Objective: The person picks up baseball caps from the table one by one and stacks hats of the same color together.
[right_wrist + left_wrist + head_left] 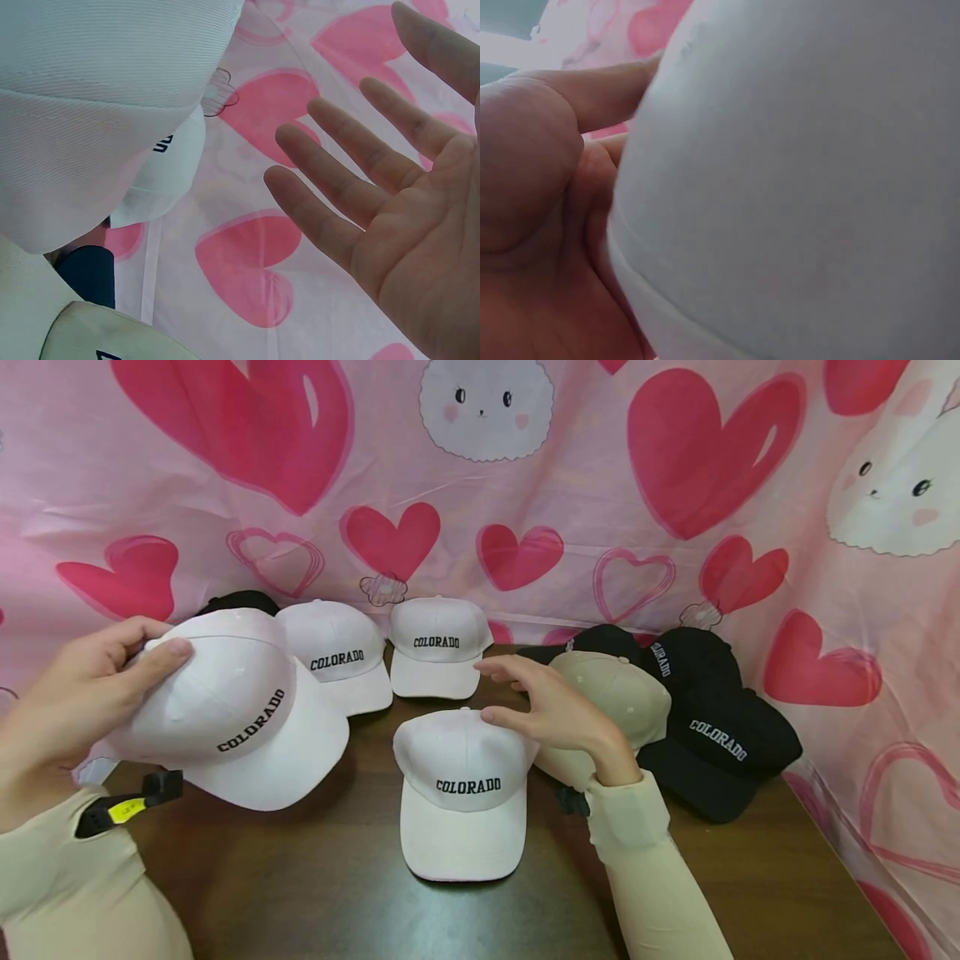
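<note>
In the head view my left hand point(90, 681) pinches a white baseball cap point(213, 693) by its crown, thumb on top, above the table's left side. The black COLORADO lettering on that cap slants, and its brim points right and down. Up close in the left wrist view, the cap's white crown point(795, 187) fills most of the picture beside my palm. My right hand point(555, 714) hovers by the crown of another white COLORADO cap point(462, 843) at the table's middle. Its fingers are spread and hold nothing in the right wrist view, with the palm point(427, 240) showing.
Two more white caps, one left point(330, 639) and one central point(435, 664), stand behind on the brown table point(315, 893). A beige cap point(615, 693) and several black caps point(720, 735) cluster at right. Another black cap point(240, 602) is partly hidden at back left. A pink heart-print cloth point(585, 485) hangs behind.
</note>
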`<state>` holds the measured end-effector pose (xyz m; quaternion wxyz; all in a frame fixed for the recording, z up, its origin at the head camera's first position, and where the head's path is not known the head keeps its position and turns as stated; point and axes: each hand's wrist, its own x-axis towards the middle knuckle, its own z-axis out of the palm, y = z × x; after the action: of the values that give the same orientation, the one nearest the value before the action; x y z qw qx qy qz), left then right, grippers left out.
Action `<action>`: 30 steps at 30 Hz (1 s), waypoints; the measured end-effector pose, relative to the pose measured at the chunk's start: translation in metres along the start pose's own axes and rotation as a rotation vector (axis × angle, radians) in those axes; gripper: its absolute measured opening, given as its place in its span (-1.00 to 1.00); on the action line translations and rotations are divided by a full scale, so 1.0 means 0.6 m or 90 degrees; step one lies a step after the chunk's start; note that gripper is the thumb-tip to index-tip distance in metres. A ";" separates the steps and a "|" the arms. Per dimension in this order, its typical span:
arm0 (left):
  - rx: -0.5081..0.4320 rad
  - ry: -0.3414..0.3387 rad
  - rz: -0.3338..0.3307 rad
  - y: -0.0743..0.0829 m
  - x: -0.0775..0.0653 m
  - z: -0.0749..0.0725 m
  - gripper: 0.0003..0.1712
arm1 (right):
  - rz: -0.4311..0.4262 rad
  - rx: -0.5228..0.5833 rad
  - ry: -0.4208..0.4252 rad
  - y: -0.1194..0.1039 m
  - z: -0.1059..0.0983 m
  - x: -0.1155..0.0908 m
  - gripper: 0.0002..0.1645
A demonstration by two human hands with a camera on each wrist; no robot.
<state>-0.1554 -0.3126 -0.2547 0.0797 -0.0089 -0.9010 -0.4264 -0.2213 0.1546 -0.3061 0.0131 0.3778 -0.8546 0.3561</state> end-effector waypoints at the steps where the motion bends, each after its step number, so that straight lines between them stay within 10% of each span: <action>1: -0.003 -0.010 0.017 0.005 0.002 0.006 -0.67 | 0.000 0.000 0.003 0.000 0.000 0.000 -0.29; 9: -0.033 -0.109 0.143 0.057 0.010 0.060 -0.77 | 0.003 -0.011 0.035 -0.004 -0.004 -0.003 -0.30; 30: -0.051 -0.321 0.249 0.134 0.015 0.197 -0.88 | -0.035 0.020 -0.020 -0.043 0.023 0.003 -0.41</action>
<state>-0.1735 -0.1711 -0.2654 -0.0665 -0.2903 -0.8559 -0.4227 -0.2022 0.1331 -0.3001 0.0036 0.4065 -0.8383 0.3633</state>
